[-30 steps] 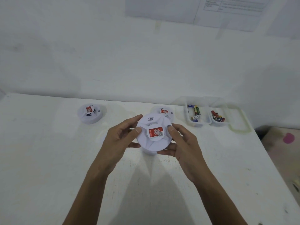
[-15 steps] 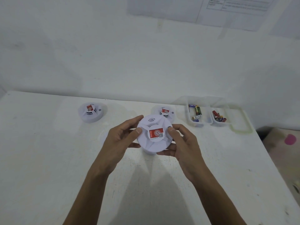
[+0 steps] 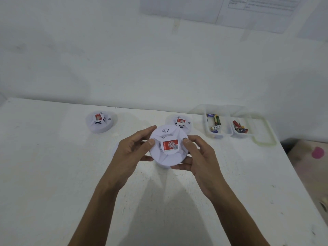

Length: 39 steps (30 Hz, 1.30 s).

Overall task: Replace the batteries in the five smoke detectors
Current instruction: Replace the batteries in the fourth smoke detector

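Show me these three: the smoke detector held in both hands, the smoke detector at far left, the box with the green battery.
held smoke detector (image 3: 170, 145): head view, its red label.
far-left smoke detector (image 3: 100, 127): head view, its white base.
battery box (image 3: 217, 135): head view, its clear front wall.

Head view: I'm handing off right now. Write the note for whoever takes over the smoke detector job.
The left-hand grip and right-hand grip both hold the round white plastic smoke detector with a red label over the white table, closed, label up.
Two more white detectors rest on the table: one far left, one just behind the held one; others not in view.
Loose batteries lie in two clear plastic tubs, far right.
Done: cannot tell. Left: open held detector, swap batteries, repeat.
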Available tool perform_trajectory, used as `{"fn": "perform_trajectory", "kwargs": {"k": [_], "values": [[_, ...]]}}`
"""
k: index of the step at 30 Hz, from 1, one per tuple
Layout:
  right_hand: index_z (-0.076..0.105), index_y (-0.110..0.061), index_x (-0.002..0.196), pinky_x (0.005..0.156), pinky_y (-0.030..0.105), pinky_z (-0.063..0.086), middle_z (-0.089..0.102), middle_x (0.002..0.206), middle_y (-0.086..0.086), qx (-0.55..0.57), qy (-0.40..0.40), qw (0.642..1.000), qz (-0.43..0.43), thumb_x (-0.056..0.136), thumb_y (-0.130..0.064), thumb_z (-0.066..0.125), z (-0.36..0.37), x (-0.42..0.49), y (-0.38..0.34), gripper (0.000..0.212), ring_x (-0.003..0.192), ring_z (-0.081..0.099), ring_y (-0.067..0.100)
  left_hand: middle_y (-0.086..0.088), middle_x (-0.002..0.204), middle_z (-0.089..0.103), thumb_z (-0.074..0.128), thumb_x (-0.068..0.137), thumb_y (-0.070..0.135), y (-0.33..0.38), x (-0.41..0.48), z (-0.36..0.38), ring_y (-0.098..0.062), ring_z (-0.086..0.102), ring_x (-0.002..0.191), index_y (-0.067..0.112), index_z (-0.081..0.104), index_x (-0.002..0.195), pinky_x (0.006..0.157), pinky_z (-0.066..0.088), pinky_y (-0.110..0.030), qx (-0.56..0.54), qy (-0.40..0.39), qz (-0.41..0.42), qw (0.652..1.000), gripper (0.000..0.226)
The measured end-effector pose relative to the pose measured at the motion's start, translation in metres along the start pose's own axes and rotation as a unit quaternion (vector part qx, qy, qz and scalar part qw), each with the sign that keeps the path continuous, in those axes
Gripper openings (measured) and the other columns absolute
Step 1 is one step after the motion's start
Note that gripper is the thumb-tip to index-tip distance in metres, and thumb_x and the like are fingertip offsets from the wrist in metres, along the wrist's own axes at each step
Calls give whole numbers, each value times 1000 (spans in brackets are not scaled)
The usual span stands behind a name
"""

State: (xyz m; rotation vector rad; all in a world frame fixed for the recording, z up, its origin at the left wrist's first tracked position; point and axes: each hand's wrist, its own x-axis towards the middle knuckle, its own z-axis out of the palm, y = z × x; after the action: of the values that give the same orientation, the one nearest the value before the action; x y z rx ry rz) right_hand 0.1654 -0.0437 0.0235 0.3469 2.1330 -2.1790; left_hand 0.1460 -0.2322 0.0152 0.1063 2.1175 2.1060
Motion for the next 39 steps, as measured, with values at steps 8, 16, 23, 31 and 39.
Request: {"fn": "perform_trajectory", "kwargs": {"k": [8,16,23,31,39], "values": [[62,-13,110,73,47,60,70,107,6,-3,1,1000,1,93,-28,55,1,-1,-1,24,86,72,24,13,117,68,57,81,36,0,0,-1,-11,65,106,27,57,129,78,59,-33,-2,-3,2,1000,48],[60,-14,114,75,48,59,69,109,4,1,0,1000,7,93,-28,55,3,0,1,26,89,72,24,14,115,68,58,81,35,-1,0,-3,-12,65,105,31,58,125,76,58,-31,-13,-4,1,1000,45],[53,-19,122,77,50,58,67,114,4,57,9,998,21,92,-25,58,10,10,4,31,93,71,27,11,122,66,64,81,28,-5,0,-8,-12,63,110,25,57,130,82,55,-25,-8,9,27,1000,49],[51,-16,119,76,37,60,69,105,8,13,21,1000,-1,94,-22,59,39,41,9,27,85,71,23,12,118,68,65,88,8,-23,23,-23,-5,65,106,23,63,122,80,54,-20,-23,113,22,993,37],[58,-21,115,75,34,55,70,88,3,-135,30,990,11,94,-27,53,63,102,22,23,85,69,21,20,118,63,58,91,13,-57,87,-44,11,62,97,29,61,123,83,49,-18,77,129,13,989,35]]}}
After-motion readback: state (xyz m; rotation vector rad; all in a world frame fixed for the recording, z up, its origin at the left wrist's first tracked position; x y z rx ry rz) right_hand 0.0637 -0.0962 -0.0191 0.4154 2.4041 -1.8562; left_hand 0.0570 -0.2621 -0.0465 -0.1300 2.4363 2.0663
